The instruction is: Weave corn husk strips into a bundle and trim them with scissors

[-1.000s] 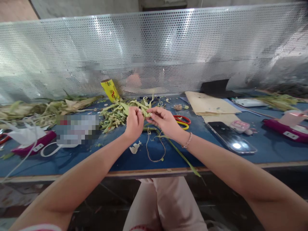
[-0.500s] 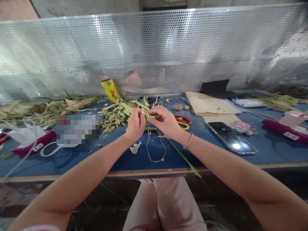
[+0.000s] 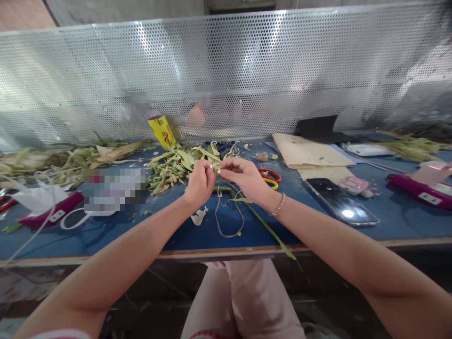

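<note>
My left hand (image 3: 199,182) and my right hand (image 3: 243,177) meet above the blue table (image 3: 318,221), both pinching a small green leaf strip (image 3: 214,167) between their fingertips. Just behind them lies a pile of green leaf scraps (image 3: 176,167). Below the hands a thin tan string (image 3: 229,217) loops on the table, beside a long green leaf blade (image 3: 268,229) that reaches over the front edge. A bracelet circles my right wrist.
Red and yellow scissors (image 3: 268,177) lie right of my hands, then a black phone (image 3: 341,202) and brown paper (image 3: 307,153). A yellow roll (image 3: 161,132) leans at the back. Husks (image 3: 70,157) heap at left. A perforated metal screen (image 3: 226,70) backs the table.
Both hands have shifted slightly, the fingertips closing together on the leaf strip and working it a little higher. Nothing else on the table has moved.
</note>
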